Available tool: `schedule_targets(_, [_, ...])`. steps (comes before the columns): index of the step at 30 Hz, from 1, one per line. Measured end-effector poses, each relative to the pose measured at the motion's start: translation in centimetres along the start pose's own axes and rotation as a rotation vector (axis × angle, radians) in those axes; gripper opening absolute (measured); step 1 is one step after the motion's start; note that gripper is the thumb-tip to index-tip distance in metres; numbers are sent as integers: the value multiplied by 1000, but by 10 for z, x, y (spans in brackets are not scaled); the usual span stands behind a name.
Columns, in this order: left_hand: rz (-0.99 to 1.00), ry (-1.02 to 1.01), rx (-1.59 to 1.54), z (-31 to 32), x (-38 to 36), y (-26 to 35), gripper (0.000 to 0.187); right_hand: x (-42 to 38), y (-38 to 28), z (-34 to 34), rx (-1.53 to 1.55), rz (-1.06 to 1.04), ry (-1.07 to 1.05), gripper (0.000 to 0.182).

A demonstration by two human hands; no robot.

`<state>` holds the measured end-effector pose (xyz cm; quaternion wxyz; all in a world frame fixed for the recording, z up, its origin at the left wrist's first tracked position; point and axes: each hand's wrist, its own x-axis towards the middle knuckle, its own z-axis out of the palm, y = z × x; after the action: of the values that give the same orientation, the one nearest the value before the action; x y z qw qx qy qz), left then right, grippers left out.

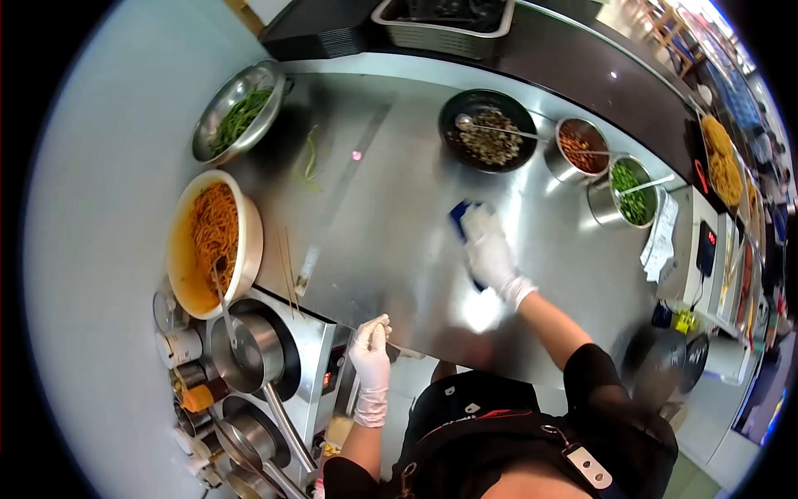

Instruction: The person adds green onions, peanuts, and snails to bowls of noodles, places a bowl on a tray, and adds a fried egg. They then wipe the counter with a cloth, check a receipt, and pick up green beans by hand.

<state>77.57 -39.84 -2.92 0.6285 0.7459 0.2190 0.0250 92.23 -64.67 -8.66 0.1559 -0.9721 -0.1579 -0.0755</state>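
Observation:
My right hand (490, 252), in a white glove, presses a dark blue cloth (459, 218) against the steel counter (391, 224); the glove covers most of the cloth. By the counter's front edge is my gloved left hand (371, 349), raised with its fingers curled together. Whether anything is inside those fingers is hidden. Beyond my right hand stands a black bowl (449, 150) of chopped dark food with a spoon in it. A few green strands (312, 158) and a small pink bit (357, 155) lie on the counter.
A steel bowl of greens (270, 125) and a cream bowl of noodles (252, 241) stand left, near thin sticks (289, 270). Saucepans (264, 345) sit on burners at lower left. Metal pots of red bits (568, 173) and chopped greens (604, 209) line the right, beside paper slips (661, 237).

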Motion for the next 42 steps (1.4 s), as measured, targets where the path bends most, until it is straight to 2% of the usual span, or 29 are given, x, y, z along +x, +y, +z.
schedule_targets(1, [-18, 3, -14, -2, -2, -4, 16, 0, -22, 8, -29, -133, -96, 52])
schedule_targets(2, [-35, 13, -13, -6, -6, -7, 17, 10, -30, 16, -29, -144, -99, 52])
schedule_targets(5, [-84, 36, -17, -16, -19, 2, 19, 68, -36, 35, -196, 176, 75, 54])
schedule_targets(7, [-115, 58, -23, -24, -25, -8, 19, 118, -30, 55, -248, 429, 117, 57])
schedule_targets(8, [-105, 73, -9, -29, -30, -17, 19, 136, -33, 60, -293, 456, 112, 58])
schedule_targets(9, [-98, 97, 10, -35, -34, -24, 19, 149, -39, 63, -282, 472, 123, 58])
schedule_targets(11, [-138, 143, -30, -41, -33, -25, 18, 168, -43, 70, -250, 353, 203, 57])
schedule_targets(12, [2, 182, 97, -41, -23, -24, 18, 174, -40, 76, -250, 301, 192, 56])
schedule_targets(13, [144, 217, 227, -41, -7, -20, 19, 179, -39, 79, -250, 252, 185, 55])
schedule_targets(15, [199, 342, 135, -36, 52, -3, 24, 175, -37, 79, -211, 144, 188, 53])
schedule_targets(17, [359, 393, 328, -27, 135, 19, 31, 169, -36, 72, -185, 37, 162, 52])
schedule_targets(18, [370, 419, 470, -20, 177, 27, 41, 167, -38, 70, -193, 19, 169, 52])
schedule_targets(19, [249, 372, 566, -13, 218, 33, 58, 167, -41, 67, -182, 23, 160, 52])
schedule_targets(20, [215, 286, 685, -8, 246, 50, 73, 168, -41, 64, -172, 28, 153, 52])
schedule_targets(22, [457, 187, 976, -14, 312, 42, 80, 168, -42, 63, -153, 35, 138, 53])
schedule_targets(23, [484, 106, 1026, -19, 333, 41, 74, 169, -42, 63, -144, 45, 129, 54])
schedule_targets(25, [470, -137, 912, -28, 375, 32, 51, 170, -38, 65, -144, 47, 115, 55])
schedule_targets(26, [467, -142, 915, -24, 386, 25, 51, 170, -37, 66, -141, 52, 103, 55])
schedule_targets(28, [434, -131, 993, -16, 395, 21, 25, 171, -39, 66, -117, 66, 77, 56])
schedule_targets(29, [429, -136, 1001, -12, 397, 20, 25, 171, -40, 64, -111, 71, 71, 56])
schedule_targets(31, [333, -12, 999, -1, 405, 22, 12, 172, -40, 62, -116, 77, 43, 56])
schedule_targets(32, [417, 101, 748, 2, 410, 22, 11, 174, -40, 61, -114, 79, 47, 56])
schedule_targets(35, [529, 112, 604, 24, 423, 28, 11, 174, -39, 62, -113, 83, 31, 57])
schedule_targets(40, [442, 78, 634, 49, 432, 32, 11, 174, -37, 65, -88, 94, 35, 57])
schedule_targets(42, [488, 6, 856, 56, 438, 26, 11, 174, -38, 64, -85, 94, 35, 58])
